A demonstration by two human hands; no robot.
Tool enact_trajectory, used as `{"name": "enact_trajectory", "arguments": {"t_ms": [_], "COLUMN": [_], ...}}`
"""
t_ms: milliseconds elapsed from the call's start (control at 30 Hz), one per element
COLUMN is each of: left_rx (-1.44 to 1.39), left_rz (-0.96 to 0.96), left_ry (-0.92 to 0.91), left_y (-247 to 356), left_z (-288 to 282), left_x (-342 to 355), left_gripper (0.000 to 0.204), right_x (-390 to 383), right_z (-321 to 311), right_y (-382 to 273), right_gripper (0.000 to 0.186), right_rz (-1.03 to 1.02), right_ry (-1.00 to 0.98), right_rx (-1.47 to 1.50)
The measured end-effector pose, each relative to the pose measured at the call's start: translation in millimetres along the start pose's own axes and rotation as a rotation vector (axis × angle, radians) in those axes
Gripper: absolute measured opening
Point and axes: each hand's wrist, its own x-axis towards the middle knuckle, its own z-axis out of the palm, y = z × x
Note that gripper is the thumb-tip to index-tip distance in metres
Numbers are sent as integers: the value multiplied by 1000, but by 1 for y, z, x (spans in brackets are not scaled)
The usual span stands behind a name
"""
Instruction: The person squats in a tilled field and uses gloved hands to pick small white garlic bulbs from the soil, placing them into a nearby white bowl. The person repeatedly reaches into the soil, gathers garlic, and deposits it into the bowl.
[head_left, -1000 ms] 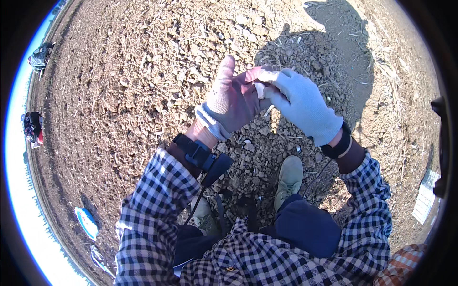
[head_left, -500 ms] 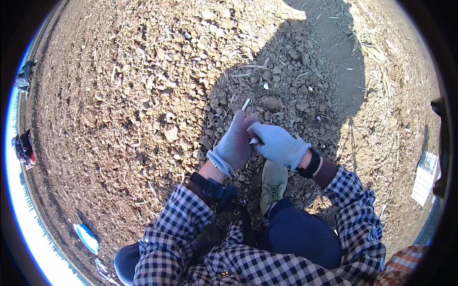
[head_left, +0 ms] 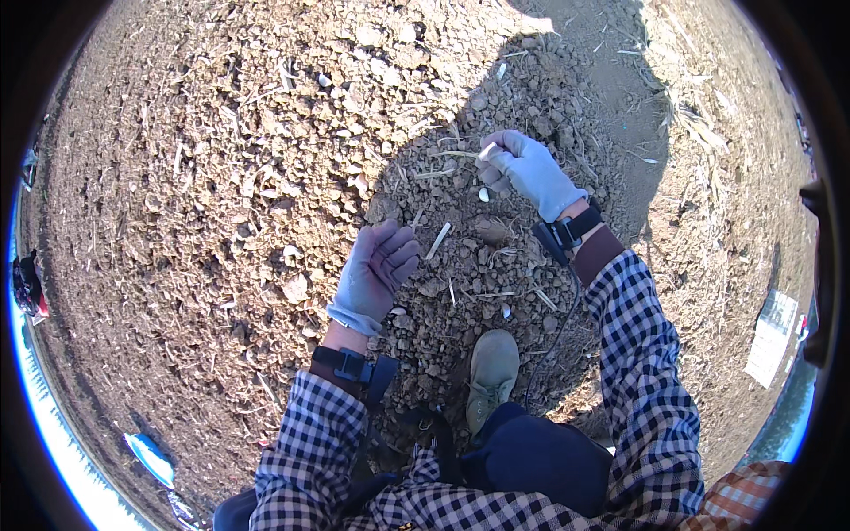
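Observation:
My left hand (head_left: 376,270), in a pale, dirt-stained glove, hovers over the soil with its fingers curled toward the palm; what lies inside them is hidden. Farther forward and to the right, my gloved right hand (head_left: 529,175) pinches a small whitish piece (head_left: 485,154), apparently a garlic clove, partly covered by the fingertips. Just below those fingertips a white garlic clove (head_left: 483,194) sits on the shaded soil. Another pale clove (head_left: 506,311) lies nearer my shoe. Between my hands is a short, pale piece of dry stalk (head_left: 438,241).
Cloddy brown soil (head_left: 212,203) with straw bits spreads all around. My green shoe (head_left: 493,363) is planted close in front of me. A blue-and-white object (head_left: 150,458) lies at the lower left, a white sheet-like thing (head_left: 772,336) at the right. An orange checked sleeve (head_left: 748,491) shows lower right.
My hands were together and have parted. The right one moved forward and right with the whitish piece; the left drew back to the left, its fingers curled. My view shifted slightly.

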Motion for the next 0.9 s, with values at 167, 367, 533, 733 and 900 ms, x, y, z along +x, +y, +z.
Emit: {"name": "enact_trajectory", "arguments": {"t_ms": [167,367,533,733,900], "left_rx": [2,61,8,-34,65], "left_rz": [109,143,88,55,97], "left_ry": [86,358,293,123,66], "left_y": [25,29,24,21,20], "left_z": [-29,-38,-34,-19,-20], "left_x": [-11,-23,-25,-21,-10], "left_gripper": [52,51,47,26,28], "right_x": [60,96,99,107,121], "right_z": [-6,12,21,29,48], "right_y": [2,9,12,17,14], "right_gripper": [18,13,12,7,10], "right_rz": [-145,-441,-523,-463,-370], "right_ry": [37,205,131,157,184], "right_rx": [-325,-1040,-1310,-1453,-1574]}}
